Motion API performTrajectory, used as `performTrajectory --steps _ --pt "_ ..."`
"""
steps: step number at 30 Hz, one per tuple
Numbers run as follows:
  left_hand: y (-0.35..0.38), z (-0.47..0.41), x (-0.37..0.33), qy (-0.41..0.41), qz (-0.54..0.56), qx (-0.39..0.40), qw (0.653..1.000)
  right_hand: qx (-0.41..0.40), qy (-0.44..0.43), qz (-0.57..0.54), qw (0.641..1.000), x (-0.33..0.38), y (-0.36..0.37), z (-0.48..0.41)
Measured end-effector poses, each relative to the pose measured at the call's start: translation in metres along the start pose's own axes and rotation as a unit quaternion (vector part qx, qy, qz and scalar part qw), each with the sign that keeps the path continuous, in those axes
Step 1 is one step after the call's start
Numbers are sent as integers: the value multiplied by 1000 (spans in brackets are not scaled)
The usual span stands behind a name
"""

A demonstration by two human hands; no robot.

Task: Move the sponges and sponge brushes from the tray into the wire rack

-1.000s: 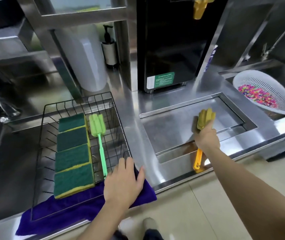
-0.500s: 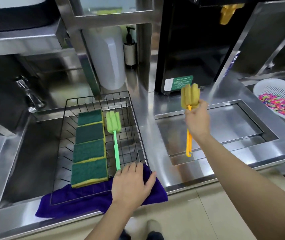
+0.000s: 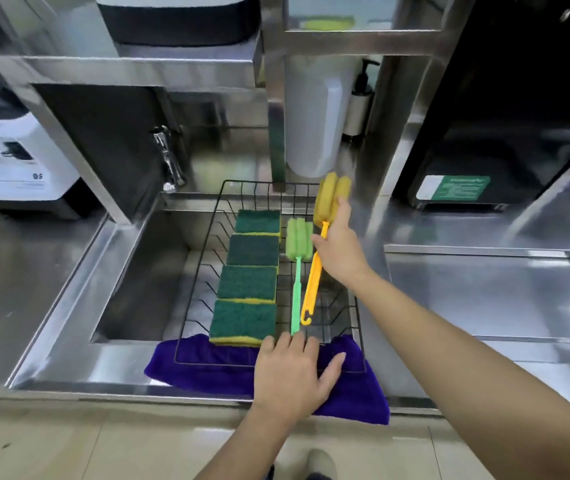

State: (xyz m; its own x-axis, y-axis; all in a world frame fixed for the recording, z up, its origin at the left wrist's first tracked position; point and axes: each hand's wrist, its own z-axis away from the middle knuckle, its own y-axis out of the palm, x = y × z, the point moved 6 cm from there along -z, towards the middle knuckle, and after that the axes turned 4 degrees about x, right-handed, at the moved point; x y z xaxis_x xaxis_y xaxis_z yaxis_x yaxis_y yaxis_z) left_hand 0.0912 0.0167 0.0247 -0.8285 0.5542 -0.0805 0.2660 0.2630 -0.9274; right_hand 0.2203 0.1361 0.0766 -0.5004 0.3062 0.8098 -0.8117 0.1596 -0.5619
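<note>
The yellow sponge brush (image 3: 325, 233) was gripped in the right hand (image 3: 340, 252), the fingers closed around the handle just below the foam head, and it was held tilted above the right side of the black wire rack (image 3: 358, 317). Its hooked handle end hung just beside the green sponge brush (image 3: 298, 268), which lay lengthwise in the rack. Four green-and-yellow scouring sponges (image 3: 250, 275) were lined up in a row along the rack's left side, edge to edge. The left hand (image 3: 292, 372) was laid flat, fingers spread and nothing grasped, on the rack's near edge and the purple cloth (image 3: 352, 393) beneath it. The recessed steel tray (image 3: 491, 296) was seen to the right, well apart from the rack.
</note>
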Motion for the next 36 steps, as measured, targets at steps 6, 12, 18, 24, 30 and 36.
performTrajectory --steps 6,12,18,24,30,36 --pt "2 0 -4 14 2 -26 1000 43 24 157 986 -19 31 -6" --pt "0 1 -4 20 7 -56 998 128 37 267 954 -38 50 -4" --pt "2 1 -4 25 12 -59 998 141 28 350 926 -37 54 -5" --pt "1 0 -5 29 9 -61 998 137 29 336 931 -35 52 -6" --pt "1 -2 -3 20 20 -20 999 88 44 247 964 -30 32 -8" --pt "-25 -8 4 -5 170 -68 983 36 19 170 985 2 -25 4"
